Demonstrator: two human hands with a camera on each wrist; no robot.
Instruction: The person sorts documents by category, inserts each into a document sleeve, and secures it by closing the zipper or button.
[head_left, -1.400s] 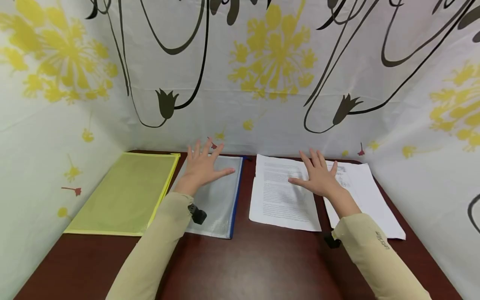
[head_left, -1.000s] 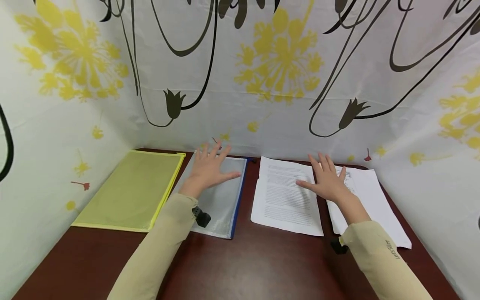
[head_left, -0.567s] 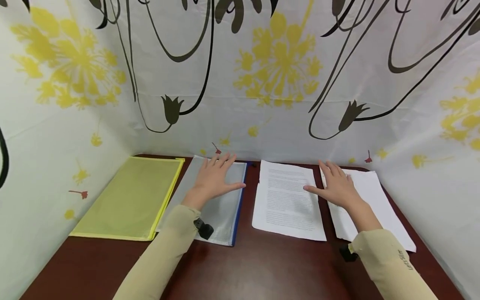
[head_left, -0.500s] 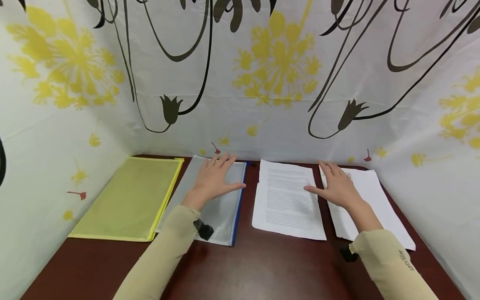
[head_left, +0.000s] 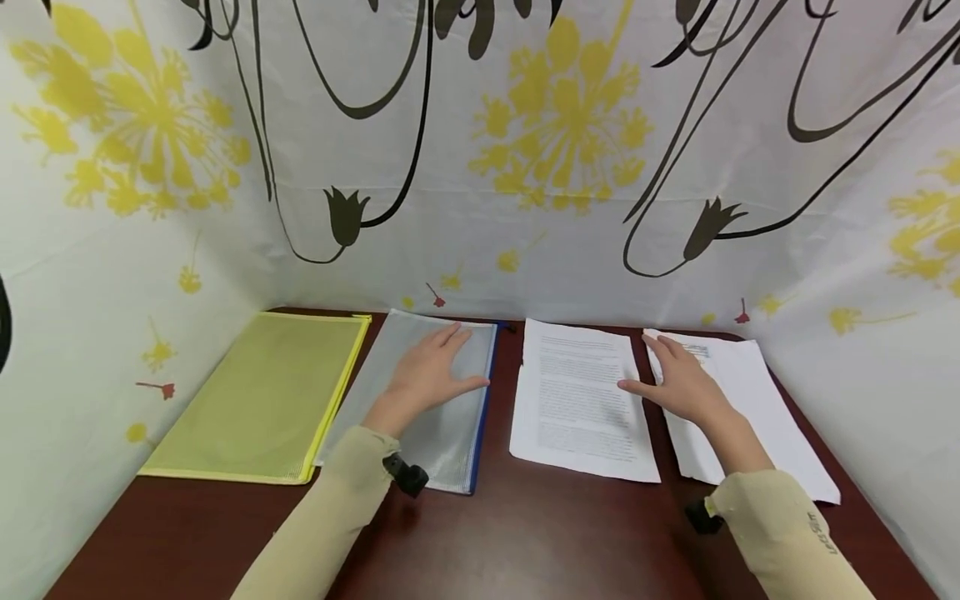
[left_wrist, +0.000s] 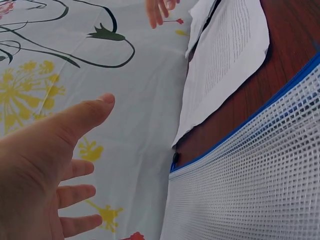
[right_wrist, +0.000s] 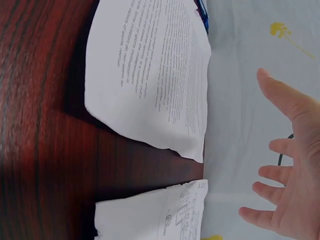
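My left hand (head_left: 429,372) hovers over a clear mesh zip pouch (head_left: 442,446) with a blue zipper edge, holding nothing. In the left wrist view that hand (left_wrist: 45,165) has its thumb apart from the fingers, with the mesh pouch (left_wrist: 250,175) to its right. My right hand (head_left: 684,382), also holding nothing, is above the gap between a printed sheet (head_left: 573,400) and a second stack of paper (head_left: 757,400) at the right. In the right wrist view the right hand's (right_wrist: 295,165) fingers are spread, raised off the papers.
A yellow mesh zip pouch (head_left: 247,400) lies at the far left of the dark brown table (head_left: 525,542). A white cloth (head_left: 450,167) with yellow and dark flower prints encloses the back and sides. Black cameras sit on both wrists.
Both hands have come lower and slightly nearer, their fingers less widely spread than earlier. The view has shifted a little. The pouches and papers lie where they were.
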